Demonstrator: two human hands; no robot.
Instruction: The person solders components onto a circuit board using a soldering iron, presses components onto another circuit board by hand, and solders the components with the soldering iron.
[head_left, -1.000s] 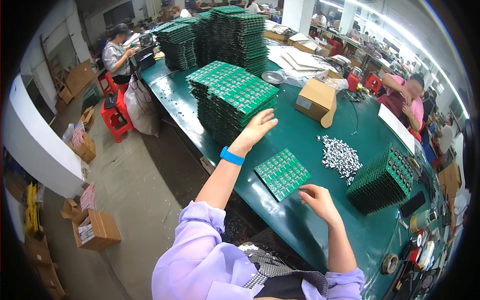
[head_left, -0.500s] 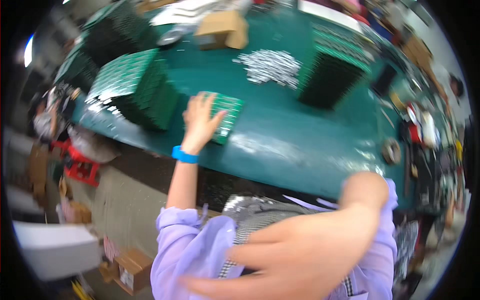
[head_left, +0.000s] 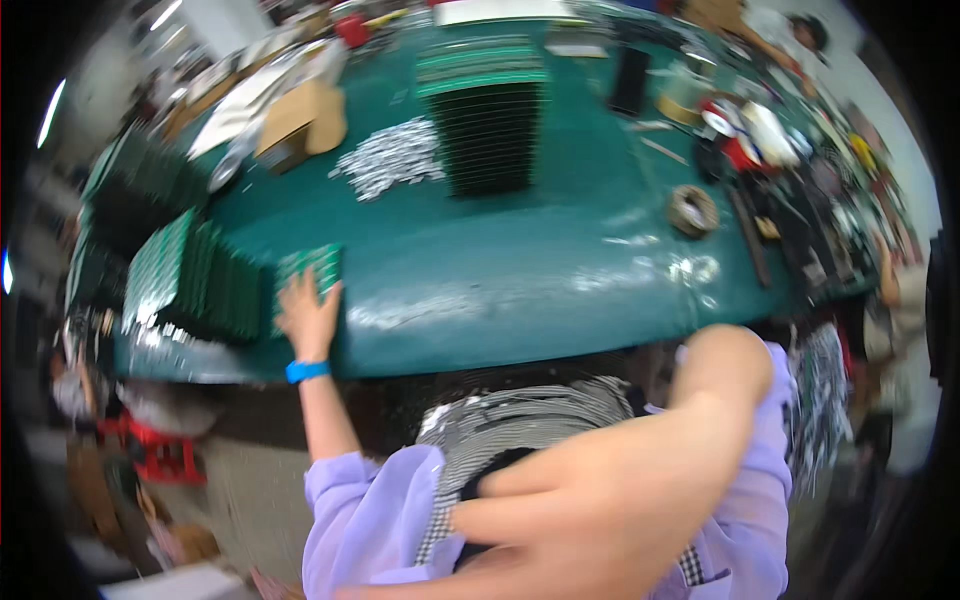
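pressing my left hand flat on the green circuit board, i have it pinned to the teal tabletop with my fingers spread and released, not curled around an edge. a second ago that hand was reaching up toward the tall stack of boards; now it has come back down onto the single board lying just beside that stack, near the table's front edge. my right hand has changed more: it was resting near the board on the table, and now it is lifted close to the camera, large and blurred, fingers loosely extended and holding nothing that i can see. so, as i judge it, only one hand is on the board at this moment.

the board is thin, flat and rectangular, green with a fine grid of small repeated panels. the stack beside it shows dark layered edges like ribs. the tabletop is smooth and slightly glossy, with pale scuffed streaks. further back lies a loose pile of small silvery metal parts, a dark ribbed rack of upright boards, a brown cardboard box and a roll of tape. a blue wristband sits on my left wrist.
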